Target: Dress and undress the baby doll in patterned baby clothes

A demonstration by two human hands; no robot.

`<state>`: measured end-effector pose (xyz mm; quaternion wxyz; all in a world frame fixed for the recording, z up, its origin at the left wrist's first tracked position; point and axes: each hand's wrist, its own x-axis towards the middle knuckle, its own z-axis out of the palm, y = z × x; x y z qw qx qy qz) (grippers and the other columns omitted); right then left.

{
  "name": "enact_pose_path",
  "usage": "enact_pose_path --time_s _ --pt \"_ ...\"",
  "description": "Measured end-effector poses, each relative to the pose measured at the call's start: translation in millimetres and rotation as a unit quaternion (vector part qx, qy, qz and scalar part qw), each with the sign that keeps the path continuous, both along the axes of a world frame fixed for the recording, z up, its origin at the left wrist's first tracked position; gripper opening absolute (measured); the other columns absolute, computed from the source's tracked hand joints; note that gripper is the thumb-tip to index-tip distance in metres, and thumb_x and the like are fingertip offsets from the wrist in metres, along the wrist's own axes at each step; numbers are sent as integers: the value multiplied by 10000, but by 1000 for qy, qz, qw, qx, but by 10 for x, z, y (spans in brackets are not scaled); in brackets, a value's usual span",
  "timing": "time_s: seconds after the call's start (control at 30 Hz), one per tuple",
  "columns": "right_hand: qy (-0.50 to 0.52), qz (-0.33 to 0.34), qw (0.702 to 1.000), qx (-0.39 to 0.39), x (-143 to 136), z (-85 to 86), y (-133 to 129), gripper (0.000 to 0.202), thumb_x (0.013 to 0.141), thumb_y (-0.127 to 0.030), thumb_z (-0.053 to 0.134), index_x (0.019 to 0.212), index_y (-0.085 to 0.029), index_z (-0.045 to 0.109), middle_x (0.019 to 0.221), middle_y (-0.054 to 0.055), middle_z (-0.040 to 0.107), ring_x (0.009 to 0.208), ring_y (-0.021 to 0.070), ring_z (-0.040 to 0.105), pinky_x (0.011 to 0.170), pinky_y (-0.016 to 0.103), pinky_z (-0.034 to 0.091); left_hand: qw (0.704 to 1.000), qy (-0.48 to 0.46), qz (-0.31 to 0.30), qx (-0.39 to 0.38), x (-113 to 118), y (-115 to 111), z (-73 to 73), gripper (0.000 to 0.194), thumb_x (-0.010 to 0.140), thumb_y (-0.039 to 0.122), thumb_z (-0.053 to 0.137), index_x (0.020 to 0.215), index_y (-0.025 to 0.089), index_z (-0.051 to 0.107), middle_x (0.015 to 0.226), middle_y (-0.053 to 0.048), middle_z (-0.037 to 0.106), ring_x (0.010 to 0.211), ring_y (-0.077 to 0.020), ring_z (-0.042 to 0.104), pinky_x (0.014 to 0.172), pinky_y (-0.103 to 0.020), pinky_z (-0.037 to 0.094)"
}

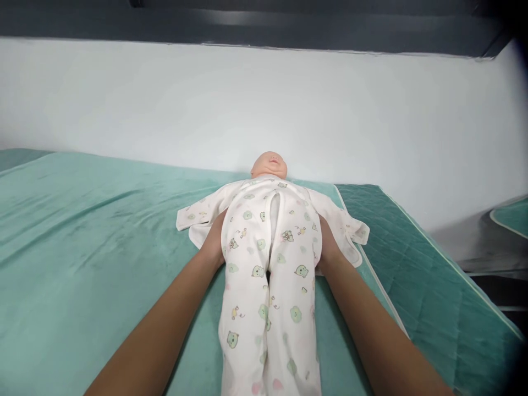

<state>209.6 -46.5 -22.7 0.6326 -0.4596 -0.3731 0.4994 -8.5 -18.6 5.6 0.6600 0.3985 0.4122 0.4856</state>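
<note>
A baby doll (270,165) lies on its back on a green bed cover, its head against the wall. It wears a white long-sleeved top (334,215) with sleeves spread out to both sides. White baby trousers (284,275) printed with green bears cover its lower body and stretch toward me, with an open slit at the crotch. My left hand (215,239) is pressed to the left side of the trousers at hip height. On the opposite side, my right hand (326,242) touches the trousers at the same height. The fingers of both hands are hidden behind the cloth.
The smooth green cover (103,264) spreads left, with some creases. To the right lies a darker quilted green mat (421,264) with pale piping. A white wall (247,99) stands behind the doll, and a dark beam (247,25) runs across the top.
</note>
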Motion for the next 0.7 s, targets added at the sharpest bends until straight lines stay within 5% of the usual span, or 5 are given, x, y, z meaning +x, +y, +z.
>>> enact_pose_path --time_s 0.2,0.33,0.47,0.7 --pt "-8 21 1000 7 55 1 48 341 683 -283 745 1023 -277 723 988 20 751 918 251 657 759 365 538 995 75 20 60 -63 36 15 348 676 317 766 993 172 751 913 -78 760 1005 -301 644 890 -364 494" --pt "37 82 996 17 110 64 42 370 674 -235 703 1043 -255 720 917 8 759 877 242 678 714 352 539 995 77 23 64 -103 77 -29 419 734 435 737 1063 177 731 966 -90 755 992 -285 644 881 -359 485" --pt "33 112 993 23 180 117 33 335 693 -246 686 1025 -227 727 914 24 756 839 232 679 682 329 531 976 164 101 105 -143 109 -54 457 821 596 606 978 186 735 1005 -80 741 1031 -265 619 910 -324 452" --pt "-104 -55 993 -19 350 120 81 271 748 -412 721 938 -219 730 840 19 738 717 171 662 628 276 522 907 313 135 247 -187 146 26 359 923 488 498 1089 227 680 1122 -39 715 1062 -221 621 949 -332 453"
